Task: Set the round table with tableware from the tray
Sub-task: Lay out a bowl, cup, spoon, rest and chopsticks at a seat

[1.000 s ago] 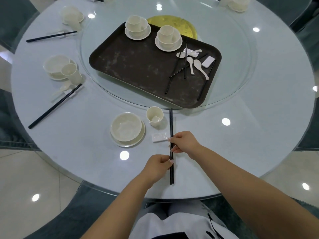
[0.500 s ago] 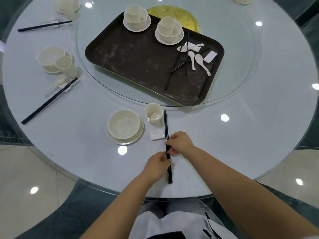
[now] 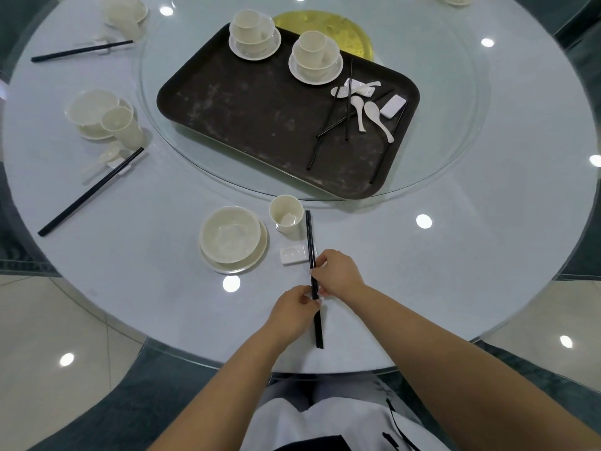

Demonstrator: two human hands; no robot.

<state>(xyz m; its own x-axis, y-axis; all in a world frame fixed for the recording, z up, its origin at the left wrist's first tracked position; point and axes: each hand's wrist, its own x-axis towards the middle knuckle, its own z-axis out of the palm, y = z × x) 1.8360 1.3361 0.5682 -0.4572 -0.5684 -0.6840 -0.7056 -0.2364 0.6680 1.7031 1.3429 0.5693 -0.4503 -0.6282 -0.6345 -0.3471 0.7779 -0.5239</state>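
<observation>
Two thin black chopsticks (image 3: 313, 271) lie side by side on the table (image 3: 455, 255). The left hand (image 3: 294, 312) pinches them low down, and the right hand (image 3: 338, 273) pinches them just above. Just left of the right hand sits a small white rest (image 3: 293, 255). Past both hands stands a cup (image 3: 286, 213) beside a bowl (image 3: 230, 236). Farther off, the dark tray (image 3: 260, 118) holds stacked cups, spoons and more chopsticks.

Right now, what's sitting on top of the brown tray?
On the tray: two stacks of cup, bowl and saucer, white spoons, two chopstick rests and loose black chopsticks. What lies under the stacks or inside their bowls is hidden.
</observation>
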